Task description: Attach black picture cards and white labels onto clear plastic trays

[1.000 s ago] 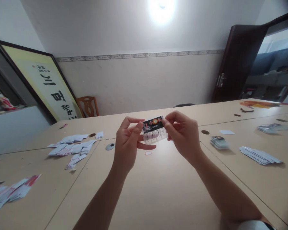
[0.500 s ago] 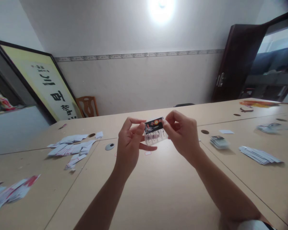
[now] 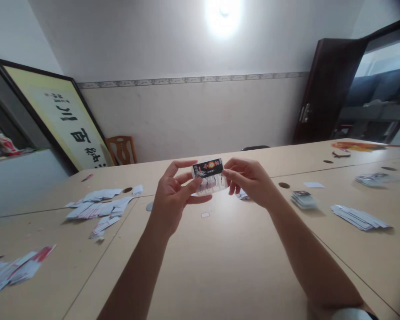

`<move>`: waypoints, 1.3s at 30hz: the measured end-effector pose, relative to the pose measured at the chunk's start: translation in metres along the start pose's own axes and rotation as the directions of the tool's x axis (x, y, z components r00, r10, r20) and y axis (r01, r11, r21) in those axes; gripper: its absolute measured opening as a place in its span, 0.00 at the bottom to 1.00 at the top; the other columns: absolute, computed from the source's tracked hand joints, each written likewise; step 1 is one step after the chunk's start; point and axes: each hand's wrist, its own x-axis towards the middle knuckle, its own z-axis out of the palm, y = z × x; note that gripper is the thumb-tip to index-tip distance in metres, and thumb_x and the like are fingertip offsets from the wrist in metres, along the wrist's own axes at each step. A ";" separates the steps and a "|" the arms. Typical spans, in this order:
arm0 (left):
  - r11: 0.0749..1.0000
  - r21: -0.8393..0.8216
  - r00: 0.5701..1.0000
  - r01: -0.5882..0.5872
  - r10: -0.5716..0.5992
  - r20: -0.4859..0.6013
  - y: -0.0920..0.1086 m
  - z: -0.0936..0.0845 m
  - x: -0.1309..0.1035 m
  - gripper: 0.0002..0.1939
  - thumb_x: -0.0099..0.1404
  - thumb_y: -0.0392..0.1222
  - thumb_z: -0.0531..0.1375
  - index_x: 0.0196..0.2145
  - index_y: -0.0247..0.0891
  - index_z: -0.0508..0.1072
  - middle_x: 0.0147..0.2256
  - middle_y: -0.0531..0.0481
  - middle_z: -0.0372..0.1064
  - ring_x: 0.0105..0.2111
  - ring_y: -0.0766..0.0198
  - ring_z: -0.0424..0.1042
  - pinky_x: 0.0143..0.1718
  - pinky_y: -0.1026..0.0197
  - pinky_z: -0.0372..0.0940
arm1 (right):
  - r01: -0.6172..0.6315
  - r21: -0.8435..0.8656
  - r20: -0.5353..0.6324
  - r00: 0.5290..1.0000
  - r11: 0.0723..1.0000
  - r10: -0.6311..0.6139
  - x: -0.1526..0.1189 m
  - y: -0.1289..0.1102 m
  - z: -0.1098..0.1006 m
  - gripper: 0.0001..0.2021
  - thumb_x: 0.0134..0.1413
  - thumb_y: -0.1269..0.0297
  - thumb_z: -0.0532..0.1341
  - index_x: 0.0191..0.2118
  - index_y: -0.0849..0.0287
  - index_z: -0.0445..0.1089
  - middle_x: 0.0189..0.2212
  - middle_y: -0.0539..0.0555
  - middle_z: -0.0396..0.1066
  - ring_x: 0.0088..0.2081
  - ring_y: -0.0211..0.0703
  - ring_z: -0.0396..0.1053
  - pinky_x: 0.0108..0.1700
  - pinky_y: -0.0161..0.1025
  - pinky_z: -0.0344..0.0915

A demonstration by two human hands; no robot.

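Note:
In front of me, above the table, both hands hold a small clear plastic pack of fish hooks (image 3: 211, 182) with a black printed label along its upper part. Several dark hooks show through its clear lower part. My left hand (image 3: 171, 195) grips the left end, with its thumb on the front and its fingers at the top and below. At the right end, my right hand (image 3: 250, 180) pinches the pack's edge between thumb and fingertips, its other fingers curled. A small red-bordered sticker (image 3: 205, 214) lies on the table below the pack.
White paper slips (image 3: 100, 206) are spread at the left, with more red-and-white slips (image 3: 18, 271) nearer. To the right are a stack of clear packs (image 3: 303, 200), a fanned row of white slips (image 3: 360, 217) and further packs (image 3: 373, 179). Other slips (image 3: 242, 194) lie behind my right hand.
The pack and both hands have shifted slightly left and up. My right fingers have slid from the pack's upper right corner to its right edge, uncovering more of the label.

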 end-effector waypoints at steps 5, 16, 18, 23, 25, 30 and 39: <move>1.000 -0.003 0.999 -0.002 0.002 -0.041 -0.008 -0.006 0.008 0.26 0.53 0.42 0.71 0.47 0.39 0.66 0.42 0.43 0.77 0.38 0.55 0.79 0.34 0.54 0.78 | -0.048 -0.100 -0.068 0.997 0.994 0.041 0.003 0.005 0.006 0.12 0.60 0.61 0.58 0.45 0.59 0.71 0.27 0.49 0.74 0.24 0.34 0.72 0.27 0.34 0.67; 0.988 0.140 0.996 -0.071 0.078 -0.042 -0.036 -0.005 0.022 0.29 0.51 0.46 0.71 0.47 0.43 0.64 0.41 0.48 0.73 0.26 0.64 0.76 0.17 0.69 0.70 | -0.062 -0.304 -0.092 0.995 0.951 0.036 0.003 0.012 0.032 0.55 0.46 0.47 0.70 0.72 0.56 0.38 0.45 0.61 0.72 0.42 0.52 0.72 0.38 0.47 0.72; 0.990 0.123 0.996 -0.068 0.075 -0.053 -0.038 -0.005 0.023 0.29 0.51 0.46 0.71 0.47 0.44 0.63 0.41 0.49 0.72 0.28 0.63 0.77 0.19 0.68 0.72 | -0.035 -0.287 -0.098 0.995 0.957 0.007 0.002 0.015 0.033 0.55 0.48 0.47 0.69 0.72 0.53 0.34 0.46 0.61 0.71 0.44 0.53 0.71 0.40 0.49 0.73; 0.995 0.080 0.997 -0.055 0.059 -0.045 -0.038 -0.003 0.023 0.29 0.52 0.47 0.71 0.46 0.44 0.62 0.43 0.49 0.70 0.31 0.61 0.78 0.25 0.63 0.76 | -0.045 -0.265 -0.086 0.996 0.963 0.023 0.000 0.009 0.030 0.53 0.49 0.54 0.68 0.72 0.51 0.33 0.47 0.60 0.71 0.41 0.50 0.72 0.41 0.50 0.73; 0.995 0.091 0.999 -0.044 0.046 -0.026 -0.039 -0.002 0.023 0.30 0.51 0.47 0.71 0.47 0.44 0.62 0.44 0.48 0.70 0.31 0.61 0.78 0.26 0.62 0.76 | -0.052 -0.280 -0.083 0.996 0.959 0.030 -0.002 0.006 0.030 0.53 0.48 0.55 0.68 0.72 0.51 0.33 0.46 0.59 0.71 0.40 0.49 0.72 0.41 0.49 0.73; 0.985 0.169 0.993 0.023 -0.042 0.115 -0.035 -0.004 0.021 0.31 0.51 0.46 0.71 0.49 0.43 0.62 0.50 0.43 0.69 0.36 0.58 0.78 0.34 0.55 0.77 | -0.027 -0.363 -0.146 0.989 0.931 -0.029 -0.009 0.015 0.025 0.52 0.47 0.56 0.68 0.71 0.53 0.35 0.44 0.57 0.72 0.37 0.46 0.72 0.40 0.48 0.72; 0.947 0.218 0.945 -0.234 0.275 -0.179 0.007 -0.052 0.023 0.20 0.50 0.41 0.70 0.41 0.39 0.72 0.45 0.45 0.73 0.38 0.56 0.78 0.36 0.55 0.77 | -0.447 -0.599 -0.596 0.803 0.664 0.002 -0.052 0.120 -0.100 0.53 0.41 0.49 0.68 0.69 0.66 0.44 0.38 0.62 0.75 0.35 0.51 0.72 0.38 0.46 0.69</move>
